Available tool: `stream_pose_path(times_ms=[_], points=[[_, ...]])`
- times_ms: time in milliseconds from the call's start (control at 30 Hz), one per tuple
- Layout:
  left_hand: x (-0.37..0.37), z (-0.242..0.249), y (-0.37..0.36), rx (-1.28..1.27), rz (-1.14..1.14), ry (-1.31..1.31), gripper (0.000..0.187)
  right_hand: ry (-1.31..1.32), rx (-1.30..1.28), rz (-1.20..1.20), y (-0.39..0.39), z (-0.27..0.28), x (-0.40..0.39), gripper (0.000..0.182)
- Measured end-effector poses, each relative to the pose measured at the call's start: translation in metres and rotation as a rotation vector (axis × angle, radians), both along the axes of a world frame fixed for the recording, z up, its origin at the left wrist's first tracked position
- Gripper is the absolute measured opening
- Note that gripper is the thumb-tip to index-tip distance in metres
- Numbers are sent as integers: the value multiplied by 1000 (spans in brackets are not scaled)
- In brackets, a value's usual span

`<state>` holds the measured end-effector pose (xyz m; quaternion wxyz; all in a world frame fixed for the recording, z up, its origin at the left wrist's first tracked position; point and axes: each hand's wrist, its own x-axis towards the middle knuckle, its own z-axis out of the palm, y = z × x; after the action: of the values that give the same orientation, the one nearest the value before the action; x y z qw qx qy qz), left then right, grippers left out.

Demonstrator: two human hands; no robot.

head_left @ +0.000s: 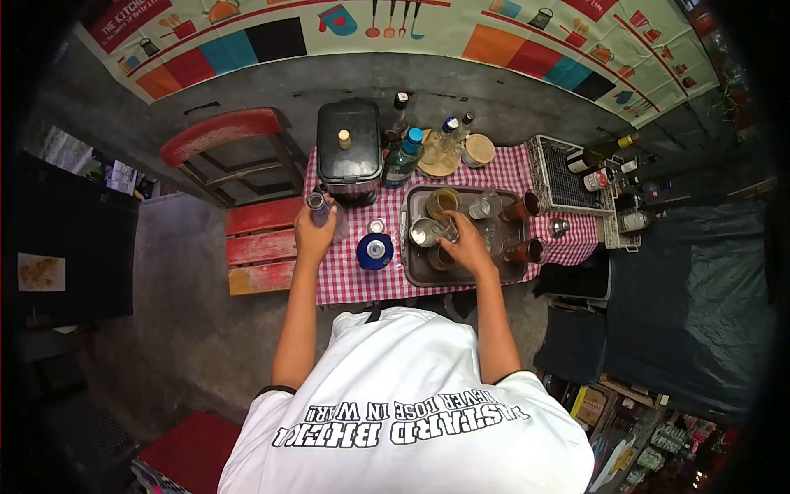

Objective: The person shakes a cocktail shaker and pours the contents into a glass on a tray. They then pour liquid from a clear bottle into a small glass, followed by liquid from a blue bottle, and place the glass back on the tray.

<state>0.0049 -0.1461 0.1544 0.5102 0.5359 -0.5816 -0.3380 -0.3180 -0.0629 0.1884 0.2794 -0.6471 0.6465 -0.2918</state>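
My left hand [314,237] is wrapped round a clear glass bottle [316,202], whose round mouth faces up, at the table's left edge. My right hand [469,247] reaches over the brown tray [420,273] and has its fingers closed on a small clear glass [447,231]. Close to that hand stand a yellowish glass [444,199] and a clear glass [422,233]. More clear glasses [487,203] and two reddish-brown tumblers [523,251] are on the tray's right side. Between my hands sit a dark blue bottle [376,252] and a small clear glass piece [376,226].
Behind my left hand is a black lidded container [349,140]. A blue-capped bottle [403,160], other bottles and a round-lidded tub [479,150] line the back. At right stands a wire rack [568,177] with bottles. A red wooden chair [255,244] adjoins the checked tablecloth [346,284].
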Motion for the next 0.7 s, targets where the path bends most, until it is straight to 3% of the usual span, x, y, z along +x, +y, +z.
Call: stream_pose_path(times_ms=[67, 233, 333, 700], points=[[0, 9, -3, -7, -12, -162, 22, -29, -11, -23, 2, -10, 2, 56], [-18, 2, -15, 10, -32, 288, 9, -110, 44, -75, 4, -16, 1, 56], [-15, -8, -23, 46, -101, 351, 8, -93, 44, -91, 2, -11, -4, 55], [16, 21, -36, 89, 21, 437, 6, -146, 22, -88, -4, 20, -10, 57]])
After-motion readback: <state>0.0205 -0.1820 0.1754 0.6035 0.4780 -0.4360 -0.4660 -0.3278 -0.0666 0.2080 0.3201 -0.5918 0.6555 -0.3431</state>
